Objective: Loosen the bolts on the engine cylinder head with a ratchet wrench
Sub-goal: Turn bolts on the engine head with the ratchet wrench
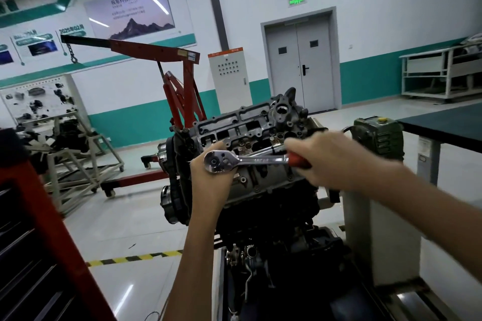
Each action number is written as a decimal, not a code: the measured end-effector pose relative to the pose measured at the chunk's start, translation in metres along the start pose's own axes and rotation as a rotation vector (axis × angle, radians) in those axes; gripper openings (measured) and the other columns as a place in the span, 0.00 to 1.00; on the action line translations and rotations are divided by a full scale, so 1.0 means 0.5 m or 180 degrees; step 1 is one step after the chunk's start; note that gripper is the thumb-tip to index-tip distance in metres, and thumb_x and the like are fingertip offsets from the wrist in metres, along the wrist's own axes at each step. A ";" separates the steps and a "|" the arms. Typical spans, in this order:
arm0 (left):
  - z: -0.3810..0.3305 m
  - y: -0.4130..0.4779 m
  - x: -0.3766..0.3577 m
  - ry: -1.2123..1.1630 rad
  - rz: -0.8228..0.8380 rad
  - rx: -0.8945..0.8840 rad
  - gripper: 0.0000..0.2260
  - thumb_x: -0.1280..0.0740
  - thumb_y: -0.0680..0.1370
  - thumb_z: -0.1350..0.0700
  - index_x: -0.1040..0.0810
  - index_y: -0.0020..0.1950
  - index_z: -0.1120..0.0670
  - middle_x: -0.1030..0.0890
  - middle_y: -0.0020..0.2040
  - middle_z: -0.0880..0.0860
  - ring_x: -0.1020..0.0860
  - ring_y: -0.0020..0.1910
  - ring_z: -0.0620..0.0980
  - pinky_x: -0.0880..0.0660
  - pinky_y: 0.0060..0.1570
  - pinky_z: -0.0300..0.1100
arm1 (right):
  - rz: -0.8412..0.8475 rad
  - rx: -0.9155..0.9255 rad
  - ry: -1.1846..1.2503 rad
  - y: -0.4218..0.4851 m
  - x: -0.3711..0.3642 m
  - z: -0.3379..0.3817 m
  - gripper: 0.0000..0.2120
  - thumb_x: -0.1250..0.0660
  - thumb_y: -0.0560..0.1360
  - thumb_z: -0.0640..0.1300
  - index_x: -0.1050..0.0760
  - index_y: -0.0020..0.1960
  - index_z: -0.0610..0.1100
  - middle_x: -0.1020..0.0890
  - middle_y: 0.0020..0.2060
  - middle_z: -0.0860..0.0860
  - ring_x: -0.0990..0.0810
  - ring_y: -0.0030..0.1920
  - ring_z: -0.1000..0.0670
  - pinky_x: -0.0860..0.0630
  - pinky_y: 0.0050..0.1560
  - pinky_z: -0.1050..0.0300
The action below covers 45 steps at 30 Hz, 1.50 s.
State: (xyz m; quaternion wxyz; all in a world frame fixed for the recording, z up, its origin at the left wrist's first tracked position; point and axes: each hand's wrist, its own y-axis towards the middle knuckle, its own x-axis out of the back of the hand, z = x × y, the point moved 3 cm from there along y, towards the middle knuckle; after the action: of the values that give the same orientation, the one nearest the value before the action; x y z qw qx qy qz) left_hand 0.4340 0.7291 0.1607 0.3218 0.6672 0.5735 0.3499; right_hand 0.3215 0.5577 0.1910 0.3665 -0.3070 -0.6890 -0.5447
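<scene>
A chrome ratchet wrench (242,159) with a red handle lies across the near side of the engine cylinder head (250,125), which sits tilted on an engine stand. My left hand (208,177) cups the round ratchet head from below, fingers curled behind it. My right hand (326,159) grips the red handle at the wrench's right end. Several bolts and holes dot the head's top face. The socket under the ratchet head is hidden by my left hand.
A red engine hoist (156,60) stands behind the engine at left. A red tool cabinet (39,229) fills the near left. The grey stand post (378,216) and a dark table (448,125) are at right. Yellow-black tape (135,258) marks the floor.
</scene>
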 end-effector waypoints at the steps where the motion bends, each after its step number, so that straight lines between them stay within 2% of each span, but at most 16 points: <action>1: 0.004 -0.006 -0.002 -0.0088 -0.0129 0.0075 0.16 0.32 0.73 0.71 0.33 0.31 0.58 0.34 0.27 0.45 0.35 0.29 0.40 0.36 0.32 0.34 | -0.0061 -0.0160 0.0242 -0.020 -0.028 0.023 0.05 0.39 0.74 0.44 0.31 0.49 0.46 0.29 0.30 0.58 0.25 0.31 0.57 0.29 0.32 0.67; 5: -0.007 -0.010 -0.028 -0.0113 -0.0522 0.0085 0.14 0.34 0.76 0.67 0.34 0.34 0.60 0.35 0.29 0.45 0.36 0.30 0.40 0.35 0.33 0.32 | -0.0484 -0.1042 0.1376 -0.083 -0.127 0.130 0.06 0.36 0.72 0.46 0.34 0.44 0.49 0.24 0.32 0.49 0.24 0.31 0.48 0.29 0.32 0.59; 9: 0.000 -0.012 -0.061 -0.0772 -0.0609 0.0368 0.14 0.38 0.78 0.70 0.33 0.35 0.57 0.31 0.29 0.40 0.32 0.30 0.37 0.31 0.37 0.26 | -0.0673 -0.1385 0.2556 -0.084 -0.197 0.211 0.08 0.36 0.71 0.44 0.36 0.39 0.49 0.30 0.29 0.49 0.31 0.26 0.51 0.34 0.27 0.64; 11: 0.007 -0.016 -0.062 -0.0711 -0.0711 0.0531 0.14 0.37 0.79 0.64 0.30 0.38 0.48 0.26 0.30 0.39 0.28 0.31 0.36 0.30 0.37 0.25 | -0.0624 -0.1310 0.2570 -0.084 -0.193 0.197 0.06 0.36 0.71 0.44 0.34 0.41 0.48 0.30 0.29 0.49 0.31 0.27 0.50 0.33 0.28 0.63; 13: 0.007 -0.008 -0.051 -0.0631 -0.0704 0.0351 0.15 0.35 0.77 0.65 0.31 0.34 0.50 0.28 0.28 0.42 0.30 0.28 0.37 0.32 0.32 0.28 | -0.0486 -0.1012 0.2234 -0.084 -0.166 0.154 0.05 0.36 0.71 0.45 0.33 0.43 0.48 0.30 0.28 0.51 0.31 0.26 0.51 0.32 0.28 0.62; 16: -0.004 0.006 -0.030 -0.0406 -0.0245 -0.0133 0.18 0.37 0.72 0.71 0.37 0.30 0.53 0.33 0.27 0.42 0.36 0.27 0.37 0.37 0.31 0.29 | -0.0058 -0.0356 0.1279 -0.059 -0.094 0.066 0.05 0.37 0.72 0.44 0.31 0.48 0.48 0.28 0.29 0.56 0.26 0.28 0.55 0.27 0.31 0.67; 18: -0.006 0.012 -0.022 -0.0231 -0.0037 -0.0216 0.16 0.37 0.69 0.69 0.37 0.29 0.52 0.33 0.26 0.44 0.36 0.27 0.37 0.39 0.30 0.28 | 0.0122 0.0033 0.0695 -0.027 -0.038 0.014 0.04 0.38 0.73 0.43 0.30 0.48 0.48 0.29 0.29 0.59 0.24 0.29 0.58 0.24 0.31 0.64; 21: -0.001 0.014 -0.027 -0.0098 0.0053 -0.0093 0.13 0.35 0.69 0.65 0.37 0.29 0.55 0.35 0.27 0.45 0.39 0.29 0.42 0.40 0.31 0.37 | -0.0111 0.0200 0.0079 -0.003 0.008 -0.025 0.03 0.38 0.73 0.45 0.32 0.45 0.50 0.33 0.27 0.60 0.29 0.28 0.61 0.36 0.28 0.70; 24: 0.009 0.007 -0.039 -0.0156 -0.0097 -0.0076 0.18 0.33 0.73 0.64 0.37 0.30 0.50 0.34 0.28 0.44 0.38 0.29 0.41 0.38 0.33 0.37 | 0.0004 -0.0282 0.0624 -0.038 -0.051 0.005 0.05 0.38 0.74 0.44 0.30 0.49 0.46 0.31 0.30 0.59 0.26 0.30 0.60 0.28 0.30 0.69; 29: 0.013 0.001 -0.070 -0.0476 -0.0232 0.0073 0.15 0.34 0.77 0.51 0.33 0.32 0.44 0.34 0.28 0.41 0.37 0.30 0.41 0.33 0.36 0.39 | -0.0346 -0.1172 0.2997 -0.091 -0.130 0.149 0.14 0.32 0.71 0.47 0.34 0.34 0.43 0.30 0.20 0.52 0.31 0.19 0.53 0.35 0.21 0.64; 31: 0.012 0.006 -0.078 -0.0506 -0.0337 0.0074 0.13 0.35 0.76 0.48 0.30 0.32 0.41 0.31 0.27 0.40 0.34 0.29 0.39 0.32 0.36 0.36 | -0.0422 -0.1324 0.3488 -0.086 -0.141 0.168 0.16 0.32 0.71 0.46 0.35 0.31 0.42 0.33 0.18 0.52 0.34 0.16 0.53 0.37 0.20 0.65; 35: 0.014 0.029 -0.087 -0.0649 -0.0492 -0.0040 0.14 0.36 0.75 0.48 0.33 0.29 0.43 0.33 0.26 0.41 0.37 0.28 0.38 0.33 0.38 0.32 | -0.0894 -0.1436 0.3098 -0.066 -0.139 0.144 0.18 0.33 0.71 0.42 0.37 0.27 0.44 0.35 0.19 0.54 0.37 0.20 0.56 0.39 0.23 0.67; 38: 0.006 0.039 -0.090 -0.0516 -0.0507 -0.0117 0.13 0.37 0.75 0.48 0.34 0.30 0.45 0.32 0.25 0.41 0.36 0.26 0.36 0.36 0.31 0.28 | -0.1028 -0.1331 0.2904 -0.056 -0.133 0.126 0.17 0.33 0.70 0.40 0.37 0.27 0.42 0.36 0.19 0.54 0.38 0.20 0.55 0.41 0.22 0.68; 41: 0.000 0.047 -0.092 -0.0494 -0.0461 -0.0144 0.14 0.37 0.75 0.51 0.31 0.29 0.45 0.31 0.24 0.42 0.35 0.26 0.38 0.36 0.30 0.30 | -0.1153 -0.1235 0.2701 -0.052 -0.120 0.112 0.19 0.34 0.69 0.39 0.40 0.26 0.45 0.37 0.19 0.53 0.39 0.20 0.55 0.43 0.22 0.70; 43: -0.005 0.053 -0.092 -0.0499 -0.0467 -0.0075 0.15 0.35 0.76 0.54 0.28 0.29 0.53 0.31 0.24 0.42 0.34 0.27 0.38 0.36 0.29 0.31 | -0.1192 -0.1208 0.2537 -0.052 -0.107 0.105 0.19 0.33 0.68 0.39 0.40 0.26 0.45 0.36 0.19 0.52 0.39 0.21 0.54 0.43 0.23 0.69; 45: -0.014 0.058 -0.087 -0.0447 -0.0401 -0.0038 0.17 0.35 0.77 0.54 0.29 0.28 0.50 0.33 0.24 0.42 0.36 0.27 0.39 0.37 0.29 0.32 | -0.1139 -0.1174 0.2474 -0.051 -0.090 0.099 0.17 0.33 0.68 0.40 0.38 0.26 0.44 0.36 0.19 0.52 0.38 0.22 0.53 0.42 0.23 0.68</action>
State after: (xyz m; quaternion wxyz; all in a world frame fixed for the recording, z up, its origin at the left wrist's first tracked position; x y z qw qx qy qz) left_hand 0.4395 0.6822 0.1842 0.3866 0.6508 0.5882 0.2847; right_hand 0.3164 0.5995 0.1328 0.4370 -0.0164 -0.4343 -0.7875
